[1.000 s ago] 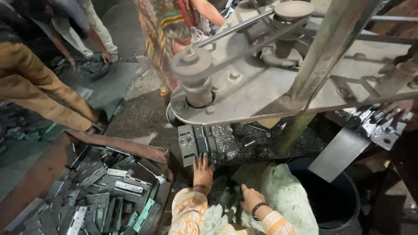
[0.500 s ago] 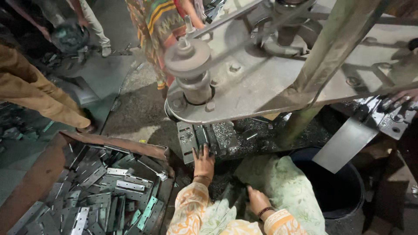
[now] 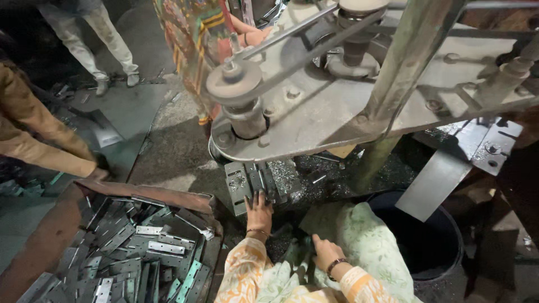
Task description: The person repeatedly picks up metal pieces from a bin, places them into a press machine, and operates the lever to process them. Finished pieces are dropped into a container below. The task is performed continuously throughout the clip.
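Note:
My left hand point(image 3: 258, 210) reaches forward with fingers spread, its tips resting on grey metal plates point(image 3: 255, 182) stacked on the bed under a large grey press machine point(image 3: 337, 95). My right hand point(image 3: 325, 252) lies lower, on pale green cloth point(image 3: 365, 247) over my lap, fingers loosely curled, with nothing visible in it. Both wrists carry bangles and orange patterned sleeves.
A rusty tray point(image 3: 140, 193) full of several flat metal hinge pieces point(image 3: 140, 252) sits at lower left. A dark bucket point(image 3: 426, 241) stands at right. Metal shavings point(image 3: 331, 171) cover the machine bed. Other people stand behind the machine and at left.
The view has shifted so the machine looks closer. My left hand has stayed on the plates; my right hand has slid slightly left on the cloth.

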